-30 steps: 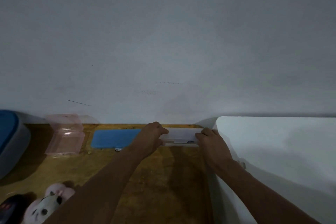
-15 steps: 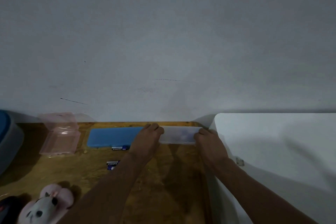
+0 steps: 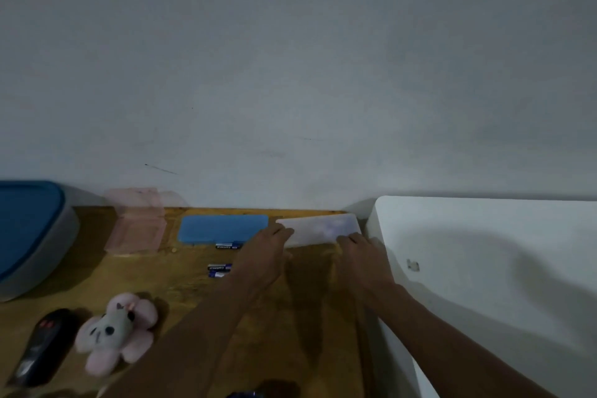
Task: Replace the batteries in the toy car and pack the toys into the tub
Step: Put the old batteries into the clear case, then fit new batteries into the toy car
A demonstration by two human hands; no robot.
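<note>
A clear case [image 3: 323, 227] lies at the desk's [image 3: 300, 326] far right corner. The left hand [image 3: 267, 247] grips its left end, the right hand [image 3: 362, 252] its right; loose batteries [image 3: 220, 269] lie just left of the left hand.

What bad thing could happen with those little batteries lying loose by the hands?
The loose batteries lie close to the left forearm, so a sweep of that arm might roll them away. The left hand and right hand hold the clear case by its ends; if it pops open suddenly, anything inside could spill. Its contents are too blurry to tell.
</note>
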